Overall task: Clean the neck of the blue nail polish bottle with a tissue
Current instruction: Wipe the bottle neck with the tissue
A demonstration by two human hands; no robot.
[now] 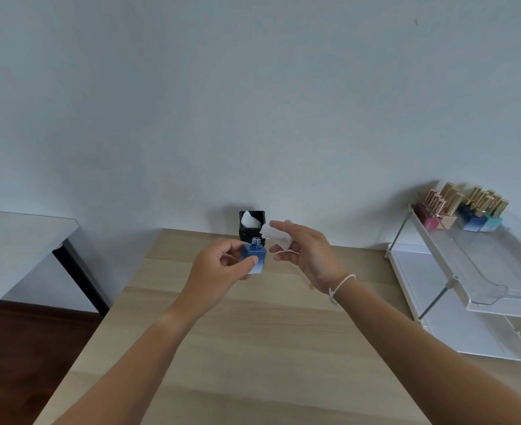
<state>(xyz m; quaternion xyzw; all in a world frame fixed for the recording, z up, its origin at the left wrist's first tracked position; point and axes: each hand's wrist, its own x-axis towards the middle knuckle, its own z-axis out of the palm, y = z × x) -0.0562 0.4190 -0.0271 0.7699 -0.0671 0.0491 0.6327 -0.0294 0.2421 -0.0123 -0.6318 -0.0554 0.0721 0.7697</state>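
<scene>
- Across the lower frame: two bare forearms reaching up from the bottom corners over the pale wooden table (253,348), meeting near centre.
- Just left of centre: left hand (219,265) clamped on the blue nail polish bottle (253,259), thumb on the front face, fingers behind; held upright and clear of the table, probably to present the uncapped neck (255,241) for wiping.
- Just right of centre: right hand (305,256) loosely curled, pinching a crumpled white tissue (279,236) at the fingertips; tissue near the neck, not yet touching.
- Behind the hands: black tissue holder (250,227) against the wall, more tissue poking out.
- Upper right: white rack (455,280) carrying gold-capped polish bottles (464,208), well apart.
</scene>
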